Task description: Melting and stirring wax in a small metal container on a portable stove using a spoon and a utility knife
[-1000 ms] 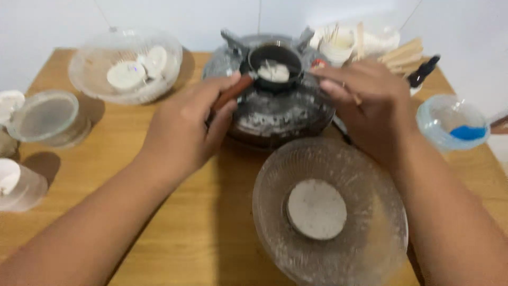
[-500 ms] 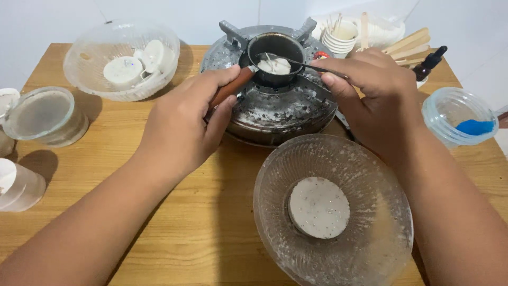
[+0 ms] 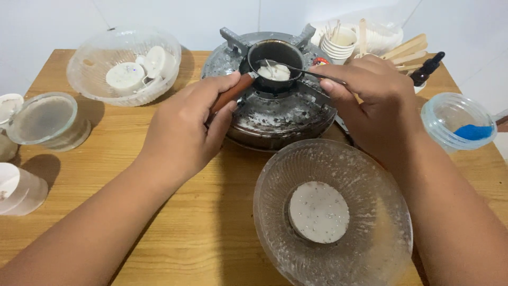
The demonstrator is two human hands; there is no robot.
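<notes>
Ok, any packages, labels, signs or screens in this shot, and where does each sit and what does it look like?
No labels, signs or screens show.
Dropper bottle: far right of the table, small, dark, black cap.
Stack of paper cups: behind the stove, white, round.
Clear tub: right edge, round, blue powder inside.

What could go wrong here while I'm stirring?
The small pot sits high on the stove's prongs, steadied only by the left hand on its handle; a hard push from the spoon in the right hand might tip it. White lumps could spill onto the already crusted stove. The right forearm hangs over the glass bowl at the table edge and might knock it.
</notes>
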